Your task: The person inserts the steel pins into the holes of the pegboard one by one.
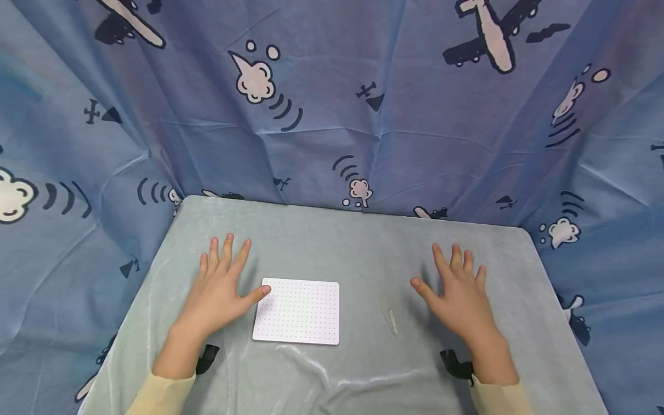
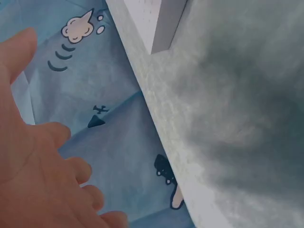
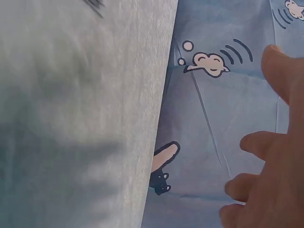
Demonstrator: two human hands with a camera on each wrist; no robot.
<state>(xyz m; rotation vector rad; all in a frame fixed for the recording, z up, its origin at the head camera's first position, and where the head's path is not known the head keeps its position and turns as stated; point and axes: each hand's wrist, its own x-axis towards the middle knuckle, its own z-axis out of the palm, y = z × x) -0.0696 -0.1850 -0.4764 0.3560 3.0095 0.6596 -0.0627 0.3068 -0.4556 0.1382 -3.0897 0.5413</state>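
Observation:
My left hand (image 1: 215, 297) is spread over the left part of the table, fingers straight and holding nothing. Its thumb tip overlaps the upper left corner of a white pegboard-like panel (image 1: 298, 311) dotted with rows of small holes. In the left wrist view a corner of that panel (image 2: 152, 28) shows its thick side. Spread in the same way, my right hand (image 1: 461, 297) is at the right and holds nothing. Between the panel and the right hand lies a small bunch of thin, pale sticks or pins (image 1: 391, 321), partly seen as dark thin lines (image 3: 95, 7) in the right wrist view.
A pale grey-green cloth with wrinkles covers the table (image 1: 373, 248). Blue curtains (image 1: 321, 115) printed with planes and clouds hang behind it and along both sides. Black straps (image 1: 207, 358) sit at the wrists, below them light yellow sleeves (image 1: 163, 395).

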